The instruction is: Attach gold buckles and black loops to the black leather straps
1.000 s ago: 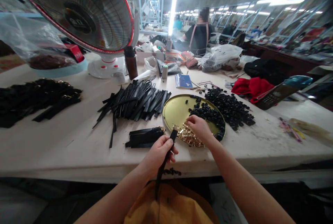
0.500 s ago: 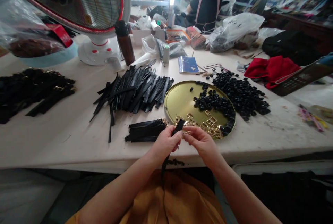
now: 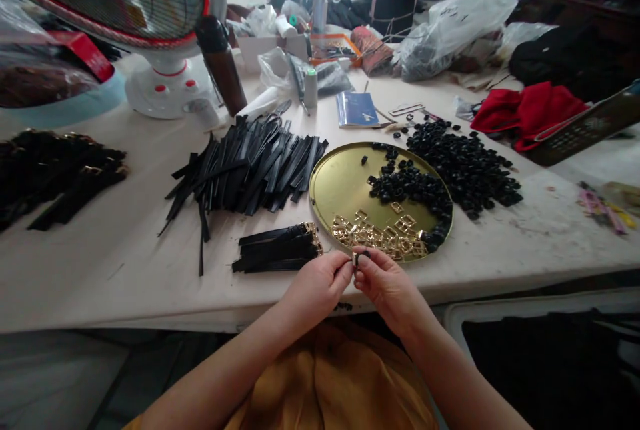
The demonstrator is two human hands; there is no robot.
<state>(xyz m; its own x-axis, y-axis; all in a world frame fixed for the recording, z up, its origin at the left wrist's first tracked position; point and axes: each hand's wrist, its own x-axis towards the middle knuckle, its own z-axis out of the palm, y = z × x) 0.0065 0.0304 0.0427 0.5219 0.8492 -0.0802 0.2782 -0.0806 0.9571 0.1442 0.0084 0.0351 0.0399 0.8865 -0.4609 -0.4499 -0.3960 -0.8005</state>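
Note:
Just in front of the tray, both my hands meet at a small gold buckle [image 3: 355,259] with a black strap end [image 3: 364,256] at it. My left hand [image 3: 317,283] is closed in a pinch on the strap, most of which its fingers hide. From the other side, my right hand [image 3: 389,285] has thumb and fingers pressed on the buckle and strap end. Loose gold buckles [image 3: 390,240] and small black pieces [image 3: 410,183] lie in the round gold tray [image 3: 333,177]. Beside my left hand is a stack of black straps with buckles [image 3: 275,248].
Many loose black straps [image 3: 255,167] lie behind the stack. More buckled straps [image 3: 55,177] are heaped far left. A pile of black pieces [image 3: 465,163] sits right of the tray. A fan [image 3: 165,87], a bottle [image 3: 223,67], a blue booklet [image 3: 357,110] and red cloth [image 3: 535,113] stand around.
The black strap end that stood up above my left fingers has come down to my right fingertips, with the buckle at it. My left hand has turned over it. The camera view has tilted lower.

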